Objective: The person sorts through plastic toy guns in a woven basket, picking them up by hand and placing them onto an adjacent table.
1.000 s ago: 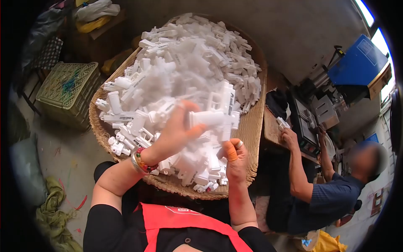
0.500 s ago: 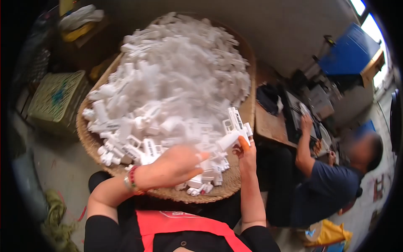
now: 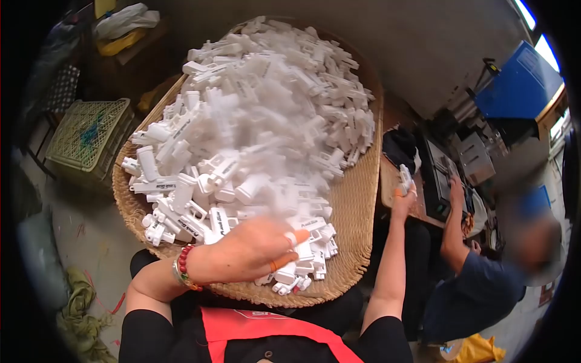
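Note:
A large heap of white plastic toy pistols [image 3: 242, 181] with dark printed lettering fills the woven basket [image 3: 357, 242] before me. My left hand [image 3: 248, 249], with orange covers on its fingers and a bead bracelet at the wrist, is over the near edge of the heap. Its fingers are curled among the pieces, and what they grip is hidden. Off to the right, beyond the basket rim, my right hand [image 3: 407, 201] grips a white toy pistol [image 3: 405, 176] held up near the side bench.
A co-worker [image 3: 478, 290] sits at the right, one hand on a dark device [image 3: 440, 175] on the bench [image 3: 390, 187]. A green plastic crate [image 3: 88, 136] stands at the left. A blue panel [image 3: 519, 78] is at the upper right.
My right hand has swung right with the toy pistol, from above the basket to the bench side. My left hand stays at the heap's near edge. The co-worker's hand has shifted slightly.

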`<move>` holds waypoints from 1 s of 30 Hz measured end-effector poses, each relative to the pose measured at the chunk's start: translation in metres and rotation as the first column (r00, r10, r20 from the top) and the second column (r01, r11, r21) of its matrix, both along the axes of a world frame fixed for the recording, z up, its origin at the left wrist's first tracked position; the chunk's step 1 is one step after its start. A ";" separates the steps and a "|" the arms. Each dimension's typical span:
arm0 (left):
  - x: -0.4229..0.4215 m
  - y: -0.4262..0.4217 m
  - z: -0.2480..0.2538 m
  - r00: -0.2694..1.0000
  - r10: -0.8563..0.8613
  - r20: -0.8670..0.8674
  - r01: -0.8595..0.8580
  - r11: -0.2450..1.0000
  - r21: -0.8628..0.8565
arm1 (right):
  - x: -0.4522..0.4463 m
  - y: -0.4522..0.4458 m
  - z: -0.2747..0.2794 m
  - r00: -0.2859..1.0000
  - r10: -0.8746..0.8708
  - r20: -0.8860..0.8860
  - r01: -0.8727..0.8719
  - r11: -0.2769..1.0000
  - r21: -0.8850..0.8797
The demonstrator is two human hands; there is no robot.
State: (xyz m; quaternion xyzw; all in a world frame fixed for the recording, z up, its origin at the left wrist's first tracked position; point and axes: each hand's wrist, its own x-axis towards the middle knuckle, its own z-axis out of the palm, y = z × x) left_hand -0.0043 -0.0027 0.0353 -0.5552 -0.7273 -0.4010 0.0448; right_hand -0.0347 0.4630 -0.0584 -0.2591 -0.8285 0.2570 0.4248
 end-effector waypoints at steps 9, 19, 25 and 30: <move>0.003 -0.003 -0.011 0.997 -0.076 0.001 0.075 0.989 -0.127 | -0.113 -0.279 0.006 0.570 0.688 0.448 -0.819 0.439 0.368; -0.013 -0.027 0.000 0.962 0.271 -0.021 -0.268 0.958 0.104 | -0.068 -0.249 0.060 0.578 0.760 0.296 -0.797 0.605 0.002; -0.015 -0.019 0.006 0.912 0.410 -0.029 -0.407 0.910 0.075 | 0.020 -0.262 0.125 0.390 0.890 -0.237 -0.824 0.222 -0.521; -0.003 -0.008 0.016 0.855 0.246 0.456 -0.295 0.955 0.039 | 0.047 -0.260 0.140 0.485 0.622 -0.615 -0.875 0.338 -0.347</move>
